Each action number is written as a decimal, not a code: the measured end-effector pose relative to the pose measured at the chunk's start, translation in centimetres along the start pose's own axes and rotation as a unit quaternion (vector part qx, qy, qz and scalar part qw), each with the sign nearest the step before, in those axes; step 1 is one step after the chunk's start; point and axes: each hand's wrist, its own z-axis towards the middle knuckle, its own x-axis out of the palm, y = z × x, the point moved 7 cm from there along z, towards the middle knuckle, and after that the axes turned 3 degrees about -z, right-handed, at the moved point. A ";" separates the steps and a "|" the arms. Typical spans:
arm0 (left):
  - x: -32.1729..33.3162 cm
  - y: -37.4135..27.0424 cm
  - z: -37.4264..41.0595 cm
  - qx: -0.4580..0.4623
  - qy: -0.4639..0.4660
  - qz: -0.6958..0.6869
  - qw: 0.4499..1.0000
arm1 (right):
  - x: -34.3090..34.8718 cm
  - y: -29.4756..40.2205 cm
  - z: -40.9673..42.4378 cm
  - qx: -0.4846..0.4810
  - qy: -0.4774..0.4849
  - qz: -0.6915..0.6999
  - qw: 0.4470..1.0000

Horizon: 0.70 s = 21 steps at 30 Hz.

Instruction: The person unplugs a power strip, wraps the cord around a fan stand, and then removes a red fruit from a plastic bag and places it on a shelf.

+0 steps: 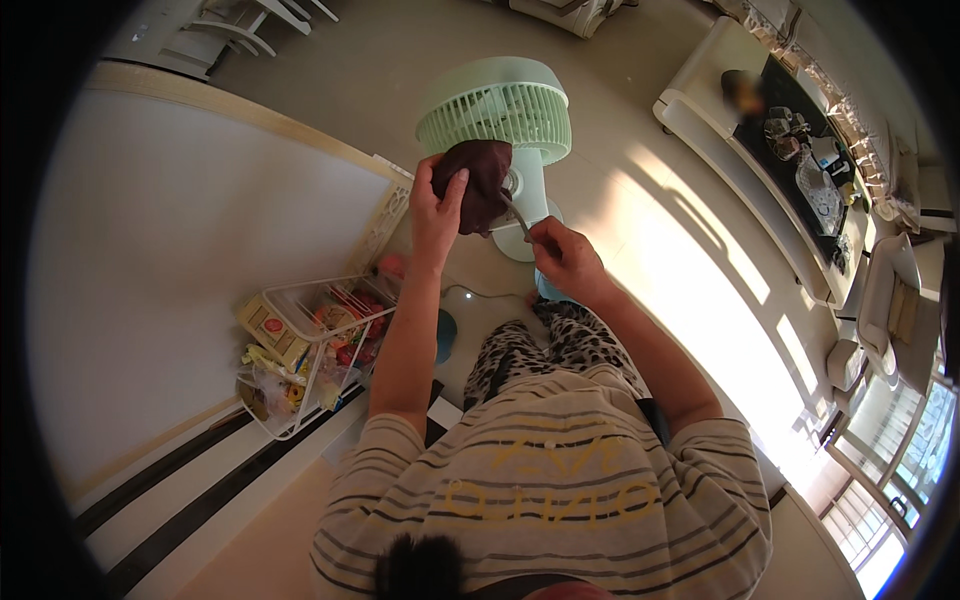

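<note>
In front of me stands a pale green pedestal fan (536,184), its round slatted head (495,112) turned away and its base on the floor. My left hand (442,202) holds a dark maroon cloth (476,180), bunched up just before the fan's head. A grey cord (517,214) runs out of the cloth to my right hand (566,255), whose fingers are closed around it. The cloth hides where the cord goes on that side. Another stretch of thin cord (487,293) lies on the floor near my feet.
At left, a white wire rack (300,409) full of packages stands against a pale partition (202,217). A long low table (720,127) with a dark top bearing several items is at upper right. White chairs (247,26) are at upper left, a sofa (889,300) far right.
</note>
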 end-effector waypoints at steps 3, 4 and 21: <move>-0.3 -4.0 0.4 0.131 0.026 0.100 0.986 | 2.2 2.5 -0.3 -0.071 0.053 -0.065 0.994; 0.9 -5.6 0.3 0.185 0.060 0.143 0.970 | 2.9 2.0 -0.3 -0.048 0.082 -0.072 0.993; -0.5 2.4 -5.9 0.134 0.070 0.265 0.952 | 0.7 -8.6 -6.3 0.134 0.139 -0.172 0.966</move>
